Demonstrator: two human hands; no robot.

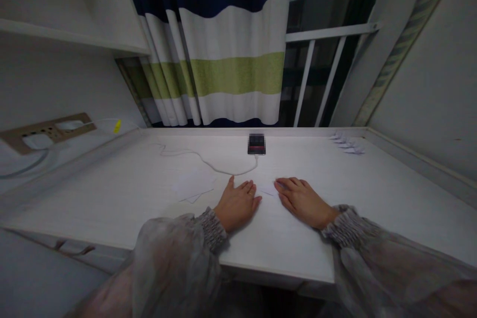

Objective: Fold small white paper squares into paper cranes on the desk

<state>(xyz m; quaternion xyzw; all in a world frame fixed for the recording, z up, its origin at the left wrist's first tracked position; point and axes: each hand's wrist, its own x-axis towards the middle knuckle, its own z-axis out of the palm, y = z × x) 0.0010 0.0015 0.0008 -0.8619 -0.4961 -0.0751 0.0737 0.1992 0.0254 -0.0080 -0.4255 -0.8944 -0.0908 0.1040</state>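
Note:
A small folded piece of white paper [266, 192] lies on the desk between my two hands, its lower edge a thin dark line. My left hand [237, 204] rests palm down at its left end, fingers stretched and somewhat spread, the little finger sticking out. At the right end, my right hand [303, 202] has its thumb and fingers pressed together on the paper. How far the paper runs under either hand is hidden. Left of my left hand are loose white sheets [194, 186], hard to tell from the white desktop.
A phone-like device [257, 144] with a blurred screen stands at the back, a white cable [212, 166] running left from it. Several folded paper pieces [346, 144] lie back right. Plugs sit in a wall socket panel [48, 132]. A striped curtain [238, 74] hangs behind the white desk [276, 253].

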